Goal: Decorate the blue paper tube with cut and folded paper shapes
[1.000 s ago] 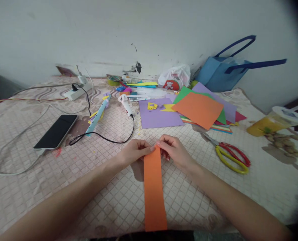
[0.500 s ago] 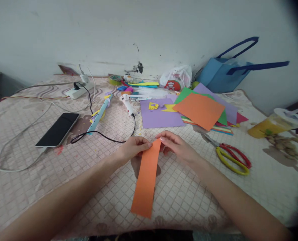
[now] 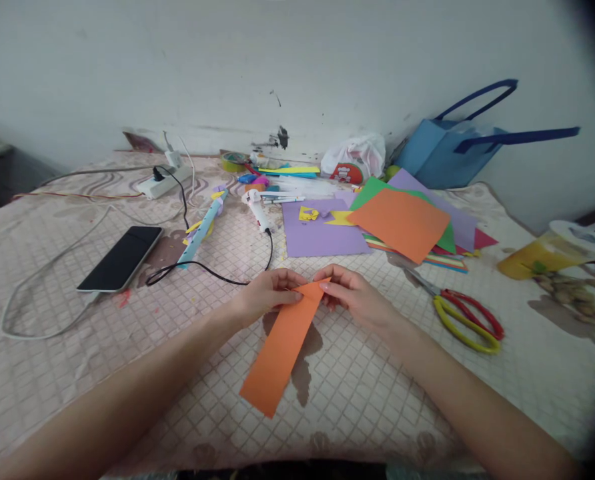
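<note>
Both hands hold the far end of an orange paper strip [image 3: 283, 353] over the patterned tablecloth. My left hand [image 3: 272, 293] pinches its far left corner between thumb and fingers. At the far right corner, my right hand [image 3: 346, 290] grips the strip the same way. The strip slants down toward the near left, and its near end is free. Beyond the hands lies a purple sheet [image 3: 322, 241] with small yellow scraps on it. A white glue gun [image 3: 257, 211] rests left of that sheet.
Scissors [image 3: 457, 313] lie to the right, near a tilted drink cup [image 3: 537, 257]. Coloured sheets [image 3: 402, 223] are piled before a blue bag [image 3: 435, 153]. At left are a phone [image 3: 122, 259], a light-blue decorated strip [image 3: 202, 230], a power strip [image 3: 163, 185] and cables.
The orange strip's near end has swung left and slightly away from me, so it slants more. Both hands keep hold of its far end. The camera view has shifted slightly.
</note>
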`<state>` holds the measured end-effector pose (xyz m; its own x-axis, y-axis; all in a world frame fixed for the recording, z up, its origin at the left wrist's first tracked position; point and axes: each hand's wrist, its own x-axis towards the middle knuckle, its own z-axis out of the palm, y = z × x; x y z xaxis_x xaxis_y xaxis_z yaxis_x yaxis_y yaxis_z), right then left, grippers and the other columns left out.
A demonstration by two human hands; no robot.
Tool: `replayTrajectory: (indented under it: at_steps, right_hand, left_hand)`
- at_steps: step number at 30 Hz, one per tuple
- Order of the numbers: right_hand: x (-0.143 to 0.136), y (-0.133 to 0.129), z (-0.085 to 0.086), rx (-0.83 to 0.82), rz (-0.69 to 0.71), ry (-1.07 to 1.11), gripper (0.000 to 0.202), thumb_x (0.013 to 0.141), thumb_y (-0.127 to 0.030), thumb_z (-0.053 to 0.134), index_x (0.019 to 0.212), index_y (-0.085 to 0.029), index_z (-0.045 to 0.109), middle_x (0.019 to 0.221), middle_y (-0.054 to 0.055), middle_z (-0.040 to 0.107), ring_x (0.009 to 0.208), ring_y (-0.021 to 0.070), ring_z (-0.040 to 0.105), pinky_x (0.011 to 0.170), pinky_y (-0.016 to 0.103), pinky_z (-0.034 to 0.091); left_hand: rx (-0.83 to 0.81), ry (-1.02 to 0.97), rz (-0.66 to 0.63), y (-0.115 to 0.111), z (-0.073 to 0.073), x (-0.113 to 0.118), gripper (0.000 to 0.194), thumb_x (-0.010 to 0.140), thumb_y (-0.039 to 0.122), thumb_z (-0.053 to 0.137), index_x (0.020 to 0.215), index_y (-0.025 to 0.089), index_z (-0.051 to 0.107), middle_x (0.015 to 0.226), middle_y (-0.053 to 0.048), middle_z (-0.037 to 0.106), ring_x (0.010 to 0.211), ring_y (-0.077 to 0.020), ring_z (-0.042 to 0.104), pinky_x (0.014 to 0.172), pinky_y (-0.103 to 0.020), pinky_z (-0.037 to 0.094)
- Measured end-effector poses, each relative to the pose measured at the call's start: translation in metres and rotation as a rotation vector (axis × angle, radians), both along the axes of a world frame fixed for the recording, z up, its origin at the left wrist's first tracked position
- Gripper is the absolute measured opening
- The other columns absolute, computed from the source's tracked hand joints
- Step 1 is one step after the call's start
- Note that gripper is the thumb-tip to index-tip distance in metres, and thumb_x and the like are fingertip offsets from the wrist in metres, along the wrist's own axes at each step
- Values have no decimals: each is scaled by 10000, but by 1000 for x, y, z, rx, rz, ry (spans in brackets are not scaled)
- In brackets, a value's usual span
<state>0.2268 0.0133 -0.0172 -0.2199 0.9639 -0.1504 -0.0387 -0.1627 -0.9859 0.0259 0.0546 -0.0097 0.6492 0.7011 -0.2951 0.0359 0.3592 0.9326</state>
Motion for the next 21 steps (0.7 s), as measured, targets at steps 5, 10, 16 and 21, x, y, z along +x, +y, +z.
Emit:
replayTrajectory:
  at_steps: [5,10,16,21]
  right_hand:
    - [-1,-1,3,6,6,-22,266,858,-436,555,901,-177,599,767,5,567,640,103,533,555,236,420]
    - [6,0,11,227,39,-136,221,912,-381,477,1030,-213,558,994,57,586,835,148,579,650,271,479]
    - [22,-1,26,655,284,-467,339,856,-123,477,1137,-296,554,1325,59,430,1203,206,462,907,388,477]
    - [18,-3,25,779,331,-597,412,856,-44,429,1129,-304,595,1291,44,486,1174,179,500,973,411,442]
  left_hand:
    - [61,89,42,-1,0,0,281,737,341,693,920,140,623,691,11,609,505,-49,465,450,-180,291]
    - [-2,72,61,2,-4,-1,320,709,427,704,811,137,614,589,41,529,455,-40,406,414,-184,222]
    - [-115,-5,3,2,-1,-2,306,677,388,743,764,123,618,639,9,579,521,-60,488,466,-186,304]
    - [-140,-30,-107,1,0,-3,275,685,364,745,768,127,634,655,10,592,528,-53,504,484,-177,332]
